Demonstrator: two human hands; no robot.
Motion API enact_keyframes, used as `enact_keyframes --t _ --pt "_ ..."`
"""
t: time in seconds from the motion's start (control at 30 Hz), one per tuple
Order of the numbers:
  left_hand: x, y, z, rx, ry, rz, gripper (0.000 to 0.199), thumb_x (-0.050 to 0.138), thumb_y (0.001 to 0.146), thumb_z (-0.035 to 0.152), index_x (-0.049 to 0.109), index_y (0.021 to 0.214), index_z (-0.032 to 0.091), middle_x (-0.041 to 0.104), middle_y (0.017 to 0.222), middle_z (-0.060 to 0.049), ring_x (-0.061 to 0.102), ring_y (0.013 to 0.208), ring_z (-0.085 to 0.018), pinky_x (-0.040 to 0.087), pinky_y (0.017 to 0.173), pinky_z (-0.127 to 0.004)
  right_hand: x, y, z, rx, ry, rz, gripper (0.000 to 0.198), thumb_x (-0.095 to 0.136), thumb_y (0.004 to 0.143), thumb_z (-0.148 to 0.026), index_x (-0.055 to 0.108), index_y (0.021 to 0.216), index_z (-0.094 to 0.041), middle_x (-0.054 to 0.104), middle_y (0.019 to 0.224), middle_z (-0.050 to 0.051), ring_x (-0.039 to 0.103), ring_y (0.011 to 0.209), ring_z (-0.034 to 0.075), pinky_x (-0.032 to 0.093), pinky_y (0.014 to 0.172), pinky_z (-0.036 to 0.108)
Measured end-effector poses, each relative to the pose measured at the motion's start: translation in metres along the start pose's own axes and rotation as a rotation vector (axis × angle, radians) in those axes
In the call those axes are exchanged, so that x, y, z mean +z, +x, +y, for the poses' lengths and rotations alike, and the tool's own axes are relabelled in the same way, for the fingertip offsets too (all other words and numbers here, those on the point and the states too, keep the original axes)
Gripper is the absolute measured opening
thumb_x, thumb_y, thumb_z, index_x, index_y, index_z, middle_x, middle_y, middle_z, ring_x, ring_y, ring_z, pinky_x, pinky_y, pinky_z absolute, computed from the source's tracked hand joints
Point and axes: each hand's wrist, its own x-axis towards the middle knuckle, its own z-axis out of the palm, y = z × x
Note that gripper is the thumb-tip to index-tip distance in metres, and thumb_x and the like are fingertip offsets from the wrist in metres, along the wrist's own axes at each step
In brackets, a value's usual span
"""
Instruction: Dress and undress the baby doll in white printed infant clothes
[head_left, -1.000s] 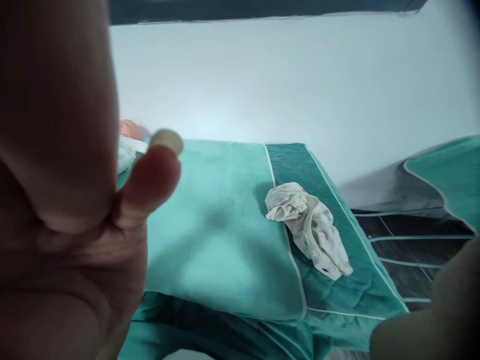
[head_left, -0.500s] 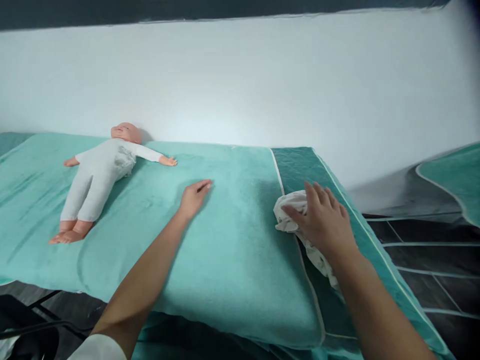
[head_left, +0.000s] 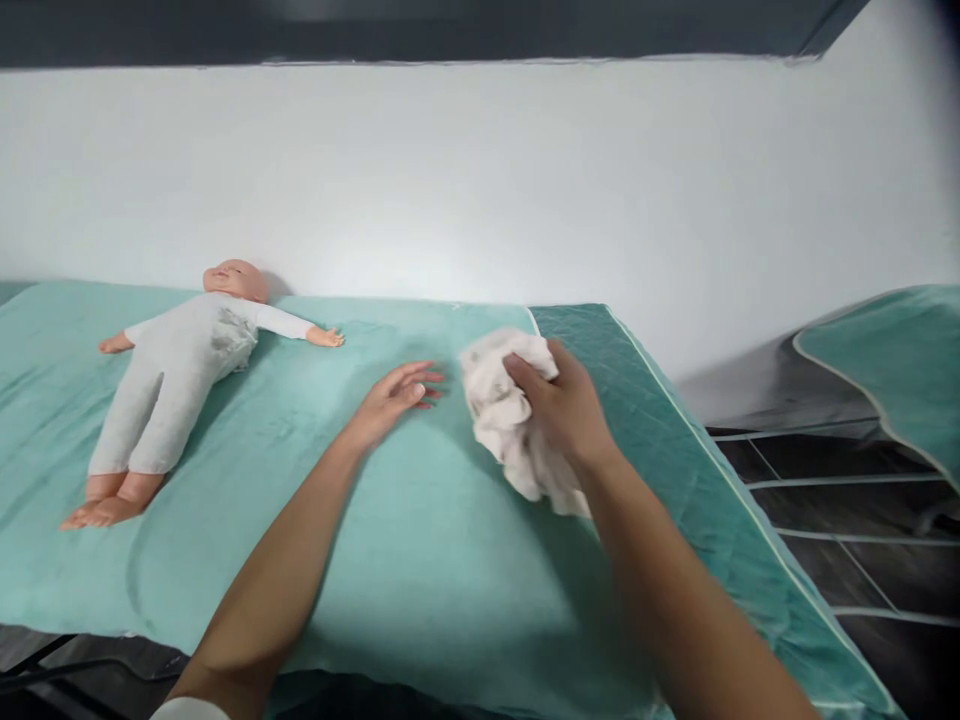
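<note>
Grasping crumpled white cloth (head_left: 499, 375) in right hand (head_left: 568, 405), inward of right edge of bed (head_left: 656, 425); holding left hand (head_left: 394, 400) empty, just apart; best gathering loose folds securely.

The head camera looks forward and down at both hands (head_left: 390, 402).

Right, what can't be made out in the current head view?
All in the head view:
Right hand: fingers beyond the thumb, mostly hidden by the hand itself and the cloth.
White cloth: full shape, lost in its folds and partly behind the right hand.
Left hand: fingertips, blurred.
Teal cover: far end, cut off by the right edge.
White sleeve: cut off by the bottom edge.
</note>
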Motion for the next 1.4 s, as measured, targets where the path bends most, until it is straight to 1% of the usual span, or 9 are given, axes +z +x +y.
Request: enact_keyframes --t 0.13,0.23,0.33,0.5,0.6,0.77,0.97,1.2,1.4 --pt "-0.002 -0.008 -0.001 0.059 -0.133 0.082 0.094 0.093 0.065 0.052 0.056 0.145 0.02 0.061 0.146 -0.016 0.058 0.134 -0.033 0.048 0.108 -0.04 0.066 0.019 -0.016 -0.12 0.304 -0.269 0.046 0.062 0.093 -0.06 0.062 0.12 -0.023 0.069 0.12 0.005 0.064 0.111 0.023 0.053 0.097 0.037" --pt "-0.007 -0.008 0.0 0.053 -0.168 0.212 0.09 0.094 0.064 0.048 0.058 0.141 0.019 0.064 0.141 -0.015 0.06 0.131 -0.033 0.048 0.108 -0.04 0.095 0.024 0.001 -0.081 0.342 -0.396 0.058 0.068 0.09 -0.056 0.053 0.137 -0.025 0.063 0.137 0.006 0.061 0.123 0.024 0.051 0.106 0.037" --pt "-0.008 -0.003 0.002 0.02 -0.207 0.286 0.078 0.088 0.072 0.053 0.06 0.138 0.021 0.068 0.136 -0.011 0.065 0.122 -0.029 0.051 0.103 -0.038 0.102 0.022 0.024 -0.084 0.294 -0.422 0.062 0.07 0.089 -0.049 0.048 0.143 -0.026 0.057 0.145 0.007 0.059 0.129 0.024 0.048 0.112 0.039" --pt "-0.006 0.004 0.001 -0.044 -0.076 0.484 0.048 0.072 0.087 0.056 0.072 0.117 0.019 0.076 0.111 -0.007 0.068 0.102 -0.023 0.052 0.094 -0.035 0.107 0.016 0.032 -0.364 0.056 0.0 0.048 0.069 0.09 -0.036 0.053 0.133 -0.025 0.05 0.147 0.011 0.047 0.14 0.027 0.042 0.118 0.049" --pt "-0.007 0.003 0.0 0.018 0.085 0.517 0.043 0.066 0.091 0.057 0.075 0.105 0.017 0.076 0.101 -0.005 0.066 0.097 -0.022 0.05 0.091 -0.032 0.118 0.009 0.028 -0.482 -0.007 -0.092 0.038 0.068 0.092 -0.032 0.056 0.127 -0.025 0.057 0.135 0.011 0.052 0.13 0.027 0.046 0.113 0.049" --pt "-0.009 -0.002 0.0 0.043 0.136 0.522 0.047 0.064 0.09 0.061 0.076 0.097 0.016 0.075 0.095 -0.006 0.064 0.089 -0.021 0.049 0.083 -0.031 0.129 0.007 0.034 -0.385 0.021 -0.122 0.047 0.077 0.083 -0.031 0.055 0.123 -0.022 0.057 0.125 0.011 0.055 0.115 0.027 0.052 0.099 0.046" --pt "-0.012 -0.003 -0.005 0.101 0.055 0.521 0.046 0.068 0.089 0.061 0.077 0.095 0.016 0.076 0.097 -0.006 0.066 0.094 -0.021 0.049 0.089 -0.032 0.121 0.013 0.034 -0.355 0.11 -0.064 0.016 0.067 0.082 -0.02 0.057 0.095 -0.022 0.055 0.103 0.002 0.056 0.095 0.018 0.05 0.084 0.033" --pt "-0.012 -0.001 -0.005 0.139 -0.088 0.636 0.049 0.07 0.089 0.058 0.077 0.114 0.017 0.077 0.111 -0.009 0.07 0.108 -0.025 0.051 0.099 -0.036 0.124 0.008 0.031 -0.328 0.185 0.077 0.017 0.061 0.082 -0.017 0.057 0.098 -0.022 0.055 0.105 0.002 0.056 0.09 0.014 0.05 0.08 0.03" --pt "-0.012 -0.002 0.005 0.171 -0.305 0.659 0.045 0.073 0.087 0.054 0.075 0.113 0.018 0.076 0.122 -0.01 0.068 0.122 -0.029 0.053 0.105 -0.04 0.116 0.015 0.033 -0.125 0.318 0.147 0.011 0.061 0.089 -0.029 0.053 0.094 -0.023 0.059 0.09 -0.001 0.059 0.084 0.014 0.05 0.078 0.029"
